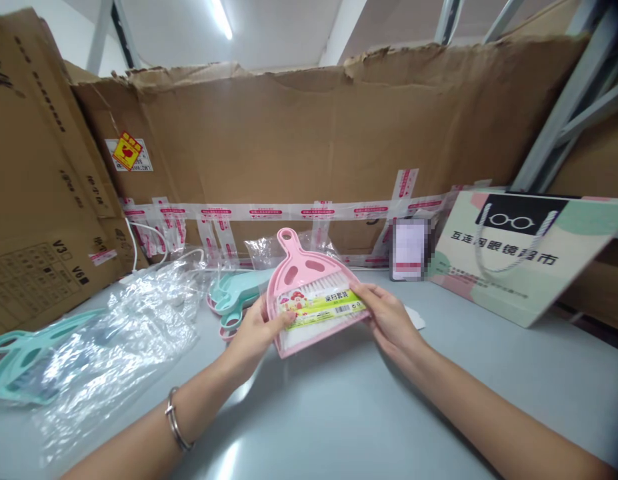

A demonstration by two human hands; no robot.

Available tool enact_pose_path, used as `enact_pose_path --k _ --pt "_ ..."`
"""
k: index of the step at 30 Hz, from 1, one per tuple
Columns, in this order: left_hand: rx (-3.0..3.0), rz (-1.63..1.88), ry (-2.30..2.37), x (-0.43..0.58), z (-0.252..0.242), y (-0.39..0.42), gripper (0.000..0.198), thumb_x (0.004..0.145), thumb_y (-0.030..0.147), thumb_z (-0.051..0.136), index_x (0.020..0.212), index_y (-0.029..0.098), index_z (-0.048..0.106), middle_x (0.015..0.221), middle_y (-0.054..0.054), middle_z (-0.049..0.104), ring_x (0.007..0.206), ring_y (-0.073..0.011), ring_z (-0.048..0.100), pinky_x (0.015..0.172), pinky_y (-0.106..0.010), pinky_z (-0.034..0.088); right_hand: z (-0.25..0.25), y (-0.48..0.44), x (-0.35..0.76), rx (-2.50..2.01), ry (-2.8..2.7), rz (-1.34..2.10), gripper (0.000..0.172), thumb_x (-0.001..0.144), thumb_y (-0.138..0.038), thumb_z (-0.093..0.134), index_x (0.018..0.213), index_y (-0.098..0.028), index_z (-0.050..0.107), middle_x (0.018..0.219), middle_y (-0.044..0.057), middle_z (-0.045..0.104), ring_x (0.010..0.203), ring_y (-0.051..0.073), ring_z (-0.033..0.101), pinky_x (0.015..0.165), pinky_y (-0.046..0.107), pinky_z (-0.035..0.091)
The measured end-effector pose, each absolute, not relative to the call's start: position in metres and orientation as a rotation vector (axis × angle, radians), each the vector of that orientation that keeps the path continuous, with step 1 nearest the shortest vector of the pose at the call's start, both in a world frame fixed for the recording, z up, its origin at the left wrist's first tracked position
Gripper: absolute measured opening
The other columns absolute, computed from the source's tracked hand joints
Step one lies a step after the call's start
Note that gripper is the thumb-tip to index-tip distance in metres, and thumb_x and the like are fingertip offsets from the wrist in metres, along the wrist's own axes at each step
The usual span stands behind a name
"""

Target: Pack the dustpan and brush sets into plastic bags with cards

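Note:
A pink dustpan and brush set (pixel 309 268) is held up over the table, its handle pointing away and its wide edge toward me. Across the white bristles runs a printed label (pixel 329 308) with red mushrooms and a barcode. My left hand (pixel 259 333) grips the dustpan's left side, thumb on the front. On the right side, my right hand (pixel 389 317) pinches the edge near the label's end. Fingers behind the pan are hidden. Just behind my left hand lie teal dustpan sets (pixel 239 293) with pink ones partly under them.
A clear plastic bag (pixel 139 347) and another teal dustpan (pixel 33 353) lie at left on the grey table (pixel 349 413). Large cardboard (pixel 309 140) walls the back. A phone (pixel 409 250) leans there, beside a paper bag (pixel 523 253) with rope handles. White cables (pixel 149 230) run at back left.

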State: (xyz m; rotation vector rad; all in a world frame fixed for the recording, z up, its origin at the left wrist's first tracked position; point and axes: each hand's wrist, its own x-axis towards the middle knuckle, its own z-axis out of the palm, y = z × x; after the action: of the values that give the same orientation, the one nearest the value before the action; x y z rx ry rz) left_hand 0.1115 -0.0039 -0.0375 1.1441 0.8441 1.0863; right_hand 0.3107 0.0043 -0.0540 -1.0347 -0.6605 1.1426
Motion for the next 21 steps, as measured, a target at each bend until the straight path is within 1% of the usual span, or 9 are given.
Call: enact_pose_path --k 2,4,6,8,10,12,16,19,21 --pt "1.117 1.08 0.868 0.109 -0.035 -0.002 0.05 0.062 0.027 0.076 0.105 0.013 0.056 0.1 -0.012 0.069 0.092 -0.0261 0.065 0.079 -0.036 0.051 -0.053 0.01 0.32 -1.119 -0.725 0.97 0.038 0.053 -0.026 0.082 0.076 -0.02 0.052 0.064 -0.004 0.061 0.058 0.01 0.057 0.048 0.018 0.045" --pt "1.084 1.074 0.9 0.108 -0.033 -0.001 0.047 0.06 0.026 0.076 0.102 0.012 0.058 0.096 -0.012 0.07 0.09 -0.026 0.065 0.078 -0.034 0.051 -0.051 0.01 0.323 -1.174 -0.762 0.964 0.043 0.052 -0.026 0.082 0.083 -0.021 0.053 0.067 -0.004 0.062 0.061 0.012 0.059 0.049 0.019 0.046" --pt "1.056 1.063 0.922 0.107 -0.029 0.0 0.042 0.06 0.024 0.076 0.097 0.011 0.061 0.091 -0.012 0.071 0.087 -0.0255 0.066 0.076 -0.033 0.051 -0.048 0.006 0.321 -1.165 -0.819 1.198 0.039 0.061 -0.027 0.077 0.091 -0.019 0.056 0.074 0.0 0.066 0.066 0.014 0.062 0.055 0.022 0.049" --pt "1.021 1.052 0.945 0.105 -0.027 0.002 0.035 0.06 0.021 0.074 0.092 0.011 0.064 0.086 -0.012 0.072 0.082 -0.0251 0.067 0.072 -0.031 0.051 -0.046 0.001 0.315 -1.101 -0.855 1.451 0.029 0.07 -0.027 0.07 0.094 -0.015 0.058 0.077 0.004 0.069 0.067 0.014 0.064 0.058 0.023 0.05" --pt "0.964 1.038 0.986 0.104 -0.026 0.004 0.028 0.062 0.021 0.07 0.087 0.01 0.065 0.083 -0.012 0.072 0.079 -0.025 0.067 0.068 -0.03 0.051 -0.044 -0.003 0.311 -1.036 -0.844 1.579 0.022 0.073 -0.023 0.065 0.092 -0.013 0.06 0.079 0.006 0.07 0.067 0.014 0.065 0.056 0.021 0.05" --pt "0.912 1.016 1.018 0.102 -0.026 0.007 0.025 0.065 0.023 0.066 0.086 0.009 0.066 0.083 -0.013 0.072 0.08 -0.0247 0.067 0.067 -0.029 0.051 -0.041 -0.006 0.309 -0.976 -0.826 1.633 0.021 0.074 -0.022 0.063 0.093 -0.012 0.062 0.082 0.008 0.071 0.07 0.014 0.065 0.057 0.02 0.051" --pt "0.918 0.968 1.014 0.099 -0.025 0.009 0.031 0.07 0.03 0.064 0.092 0.009 0.067 0.091 -0.014 0.071 0.085 -0.0237 0.066 0.069 -0.028 0.05 -0.031 -0.011 0.314 -0.806 -0.924 1.716 0.032 0.072 -0.019 0.064 0.104 -0.012 0.062 0.098 0.01 0.07 0.086 0.017 0.066 0.068 0.022 0.053" --pt "0.951 0.96 1.001 0.095 -0.024 0.01 0.033 0.072 0.032 0.062 0.096 0.011 0.067 0.095 -0.013 0.07 0.084 -0.0208 0.065 0.06 -0.023 0.049 -0.025 -0.014 0.318 -0.695 -1.06 1.744 0.046 0.067 -0.013 0.067 0.113 -0.013 0.059 0.107 0.011 0.067 0.096 0.019 0.063 0.078 0.024 0.052" --pt "0.977 0.966 0.98 0.092 -0.023 0.011 0.032 0.072 0.033 0.062 0.097 0.013 0.066 0.098 -0.011 0.069 0.082 -0.0183 0.064 0.056 -0.02 0.047 -0.024 -0.014 0.318 -0.686 -1.075 1.728 0.049 0.064 -0.009 0.069 0.112 -0.012 0.059 0.108 0.011 0.067 0.098 0.019 0.063 0.083 0.024 0.051"
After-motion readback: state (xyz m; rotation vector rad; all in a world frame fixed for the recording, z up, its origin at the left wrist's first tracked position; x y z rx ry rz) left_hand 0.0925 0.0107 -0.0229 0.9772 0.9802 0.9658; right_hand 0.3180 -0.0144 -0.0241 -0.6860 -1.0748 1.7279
